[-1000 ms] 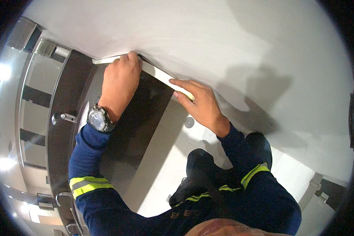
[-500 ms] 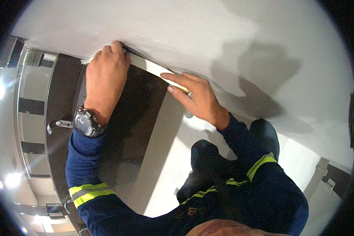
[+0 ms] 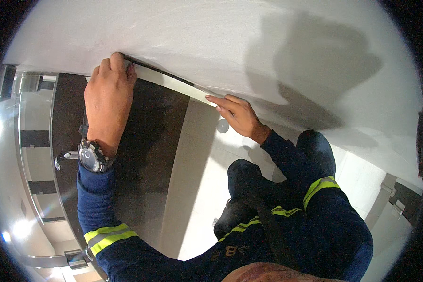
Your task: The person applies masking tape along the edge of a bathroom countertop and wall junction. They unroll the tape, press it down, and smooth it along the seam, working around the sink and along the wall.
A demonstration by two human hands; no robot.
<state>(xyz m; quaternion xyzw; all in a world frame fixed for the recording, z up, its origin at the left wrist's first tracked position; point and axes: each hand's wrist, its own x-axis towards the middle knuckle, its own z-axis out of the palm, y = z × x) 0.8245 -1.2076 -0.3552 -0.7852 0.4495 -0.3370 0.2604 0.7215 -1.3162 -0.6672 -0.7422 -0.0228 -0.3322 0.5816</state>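
Spreads out left of centre as a dark brown, smooth bench [image 3: 145, 145], with a chrome tap [image 3: 69, 155] toward the far left. Has a long white strip [image 3: 167, 82] along the wall [image 3: 197, 42] end; hard to tell whether resting on it. Farther right, shows pale floor [image 3: 199, 188], partly shaded, bearing a round grey disc [image 3: 222, 125].
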